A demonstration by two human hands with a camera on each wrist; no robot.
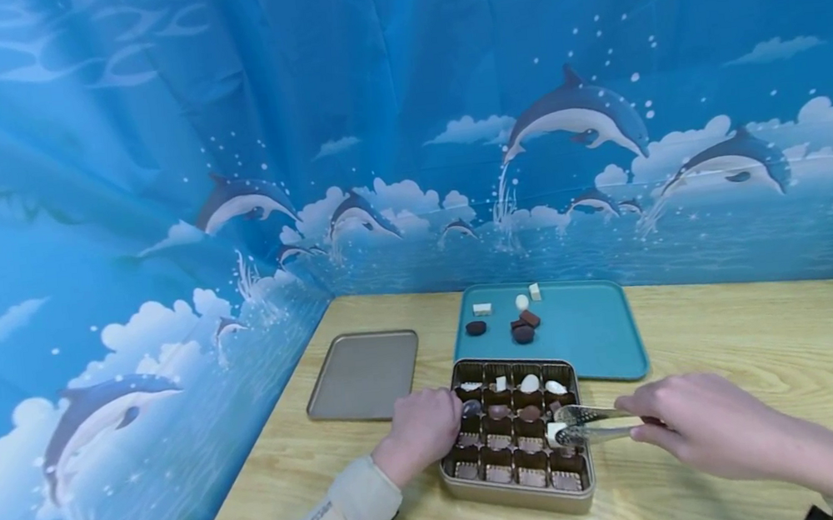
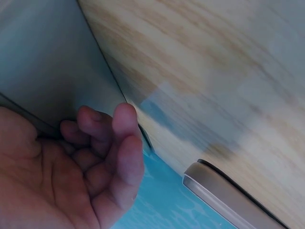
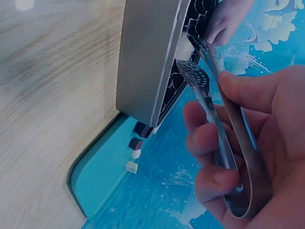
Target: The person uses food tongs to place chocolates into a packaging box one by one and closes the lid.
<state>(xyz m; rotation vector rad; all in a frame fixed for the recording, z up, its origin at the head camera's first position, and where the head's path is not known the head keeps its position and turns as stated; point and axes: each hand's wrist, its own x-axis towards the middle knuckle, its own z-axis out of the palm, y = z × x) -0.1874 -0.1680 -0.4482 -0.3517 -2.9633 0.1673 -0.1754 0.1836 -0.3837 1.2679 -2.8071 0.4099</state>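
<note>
My right hand [image 1: 691, 418] holds perforated metal tongs [image 3: 193, 76] near their middle, thumb on one arm and fingers on the other. Between the tong tips sits a white chocolate piece [image 1: 556, 433], over the right-hand column of a bronze metal tin [image 1: 518, 497]. Inside the tin is a brown divided insert; white pieces [image 1: 530, 383] lie in its far row and dark chocolates [image 1: 529, 413] in the row before it. At the tin's left wall, my left hand [image 1: 427, 426] grips the rim, its fingers [image 2: 125, 119] curled against the outside.
Behind the tin lies a teal tray [image 1: 589, 327] with several dark chocolates [image 1: 523, 334] and white pieces [image 1: 482, 310] on its left half. A flat bronze lid [image 1: 363, 374] rests to the left on the wooden table [image 1: 739, 329]. A blue dolphin-print curtain [image 1: 389, 129] hangs beyond.
</note>
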